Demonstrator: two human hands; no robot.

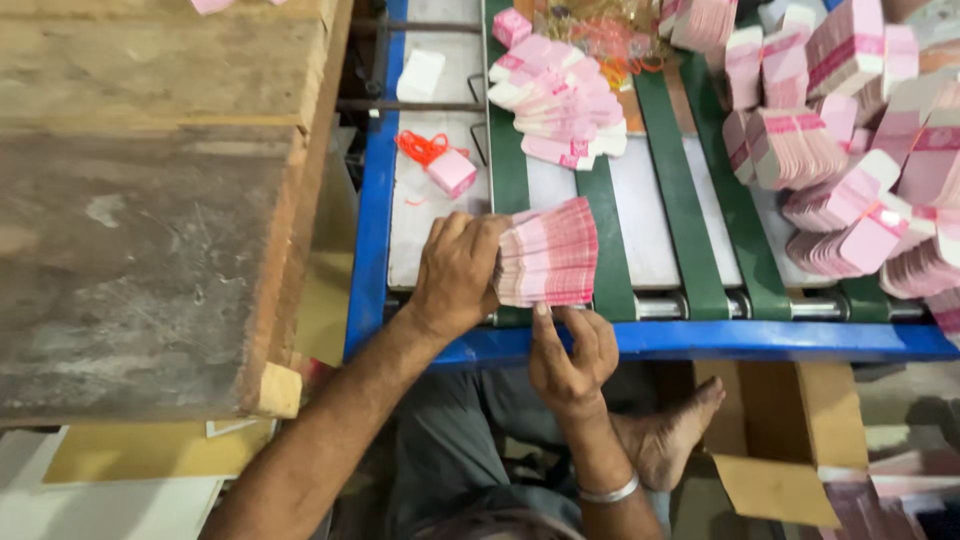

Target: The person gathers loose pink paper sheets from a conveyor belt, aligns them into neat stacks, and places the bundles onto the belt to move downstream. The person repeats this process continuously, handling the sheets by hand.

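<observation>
My left hand (pixel 455 270) grips the left end of a fanned stack of pink and white paper packets (pixel 550 255), held over the near edge of a conveyor with green belts (pixel 612 270). My right hand (pixel 572 355) is just below the stack, its index finger touching the stack's lower edge. A metal bangle (pixel 610 492) sits on my right wrist.
A heap of pink packets (pixel 560 100) lies further up the belt. Many banded bundles (pixel 840 150) crowd the right side. A small pink block with orange rubber bands (pixel 445 165) rests on the metal plate. The blue frame (pixel 700 342) runs in front; a wooden bench (pixel 140 200) stands left. A bare foot (pixel 670 440) is below.
</observation>
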